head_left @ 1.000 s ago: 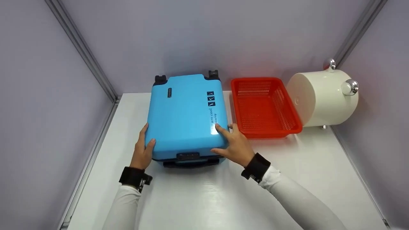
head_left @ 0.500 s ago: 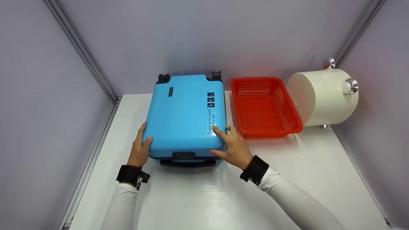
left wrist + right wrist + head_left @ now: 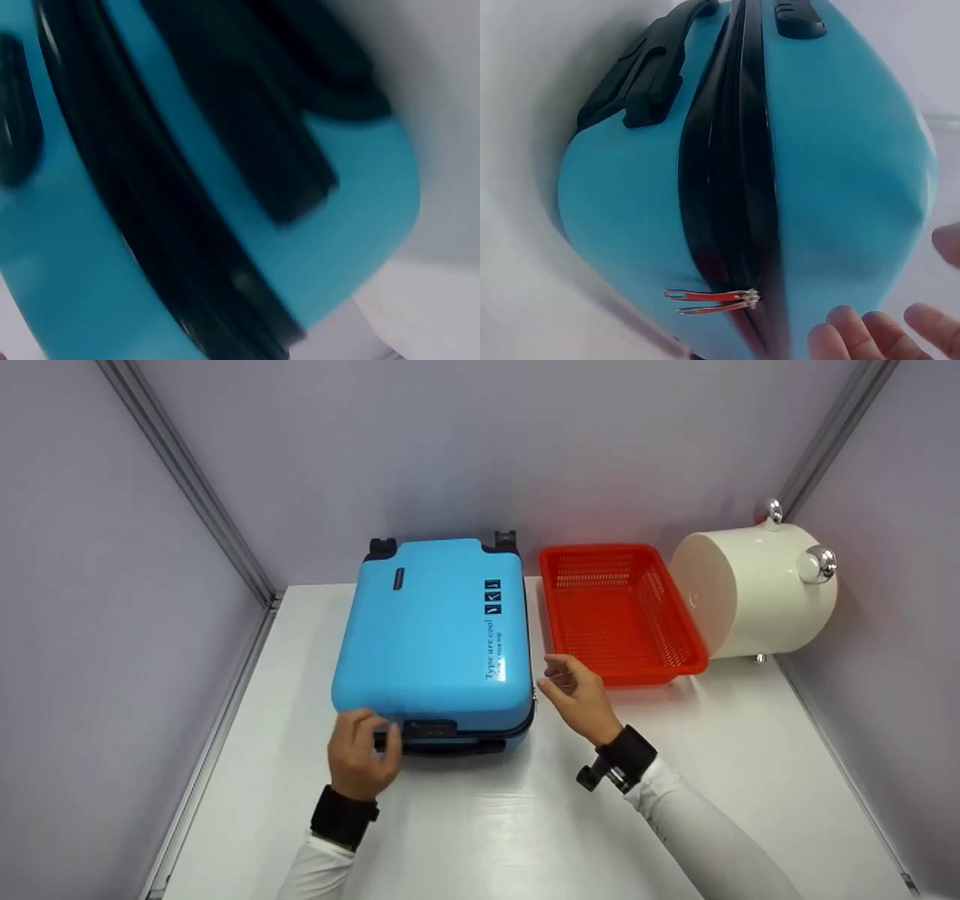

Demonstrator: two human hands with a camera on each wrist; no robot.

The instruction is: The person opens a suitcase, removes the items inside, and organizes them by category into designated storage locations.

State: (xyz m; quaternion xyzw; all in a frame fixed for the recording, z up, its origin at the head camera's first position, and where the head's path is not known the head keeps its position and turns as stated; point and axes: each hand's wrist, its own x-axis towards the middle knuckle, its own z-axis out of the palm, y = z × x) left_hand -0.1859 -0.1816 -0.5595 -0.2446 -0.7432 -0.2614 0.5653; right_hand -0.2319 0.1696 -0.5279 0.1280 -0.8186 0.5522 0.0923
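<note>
A light blue hard-shell suitcase [image 3: 427,637] lies flat on the white table, wheels toward the back wall. Its front side carries a black lock [image 3: 430,728] and a black carry handle [image 3: 480,747]. My left hand [image 3: 360,757] hovers by the front left part of the suitcase with loosely bent fingers, holding nothing. Beside the right side is my right hand [image 3: 583,701], fingers bent and apart from the shell. In the right wrist view, two metal zipper pulls [image 3: 712,301] hang at the black zipper [image 3: 731,165], with my fingertips near them. The left wrist view is blurred and shows no fingers.
A red perforated plastic basket [image 3: 622,679] stands right of the suitcase. Farther right, a cream cylindrical container [image 3: 772,592] with shiny round knobs lies on its side. Grey panels [image 3: 480,450] wall the table at the back and sides.
Both hands have let go of the suitcase sides. The left hand has moved right and toward the front; the right hand has drawn off to the right. The suitcase has shifted slightly left.
</note>
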